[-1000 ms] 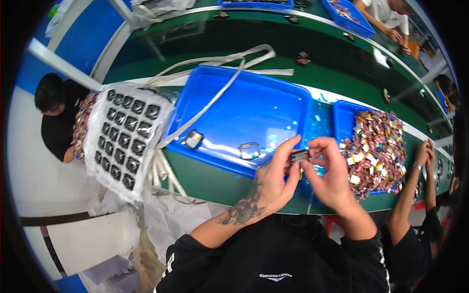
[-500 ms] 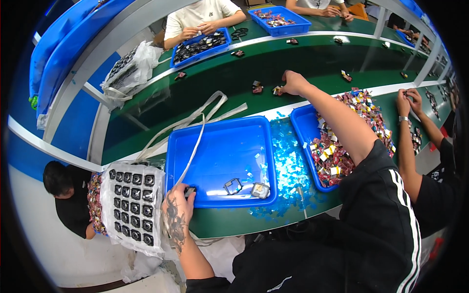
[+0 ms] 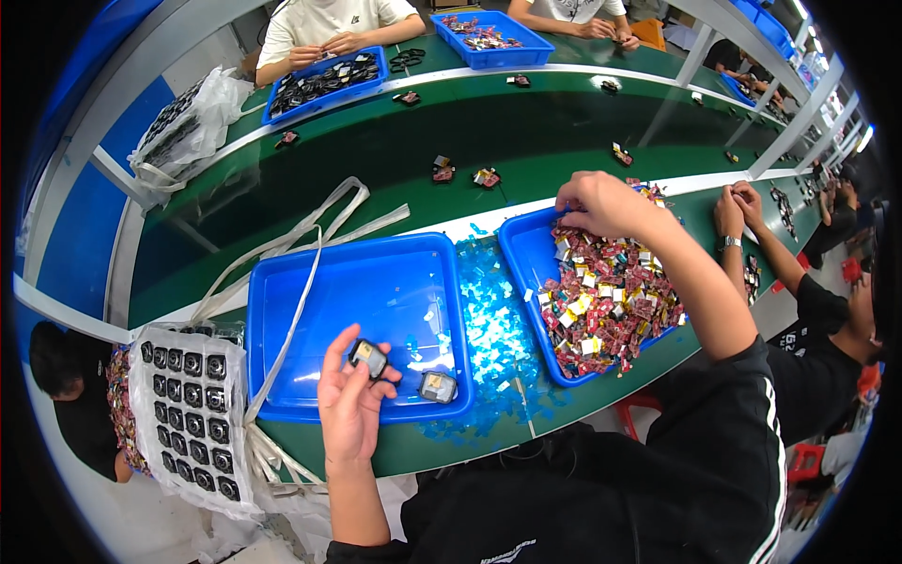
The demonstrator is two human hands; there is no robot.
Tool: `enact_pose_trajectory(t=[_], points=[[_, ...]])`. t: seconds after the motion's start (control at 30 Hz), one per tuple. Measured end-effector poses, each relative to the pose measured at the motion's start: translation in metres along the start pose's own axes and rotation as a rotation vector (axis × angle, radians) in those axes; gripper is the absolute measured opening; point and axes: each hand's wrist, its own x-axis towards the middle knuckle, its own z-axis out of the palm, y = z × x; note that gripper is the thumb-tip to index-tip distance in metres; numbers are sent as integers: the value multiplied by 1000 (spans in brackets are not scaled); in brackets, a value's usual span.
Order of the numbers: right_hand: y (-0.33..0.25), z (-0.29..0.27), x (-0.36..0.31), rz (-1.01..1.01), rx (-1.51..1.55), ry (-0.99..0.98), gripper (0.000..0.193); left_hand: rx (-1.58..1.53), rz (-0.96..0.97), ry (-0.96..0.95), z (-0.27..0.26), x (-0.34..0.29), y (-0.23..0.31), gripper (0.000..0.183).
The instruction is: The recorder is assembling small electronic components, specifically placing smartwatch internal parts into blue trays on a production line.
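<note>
My left hand [image 3: 348, 406] is raised at the near left edge of a blue tray [image 3: 453, 310]. Its thumb and fingers close on a small square watch-like housing [image 3: 369, 357], dark at the rim with grey and gold inside. A similar housing [image 3: 438, 386] lies in the tray's near right corner. My right hand [image 3: 606, 205] is at the far edge of a blue bin [image 3: 519, 273], over a heap of small red circuit boards [image 3: 601, 310] with white and yellow parts. Its fingers curl downward together; whatever is between their tips is hidden.
Blue film scraps [image 3: 498, 329] litter the table between tray and bin. White straps [image 3: 324, 221] hang over the tray's left side. A white tray of black housings [image 3: 193, 404] stands at left. Small assemblies [image 3: 486, 177] lie along the green belt [image 3: 376, 150]. Co-workers sit opposite and beside me.
My right hand has left an assembly on the belt and come back to the bin. My left hand has risen from the tray's left edge, now holding a housing. The view has shifted right.
</note>
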Motion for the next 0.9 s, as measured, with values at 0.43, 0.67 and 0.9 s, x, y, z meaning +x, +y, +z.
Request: enact_pose_trajectory(t=[0.43, 0.67, 0.9], points=[[-8, 0, -36, 156, 288, 208, 10, 260, 65, -97, 7, -3, -20, 17], [-23, 16, -29, 62, 104, 127, 15, 326, 102, -89, 8, -9, -22, 16], [-26, 49, 1, 128, -320, 93, 16, 362, 99, -149, 16, -13, -25, 17]])
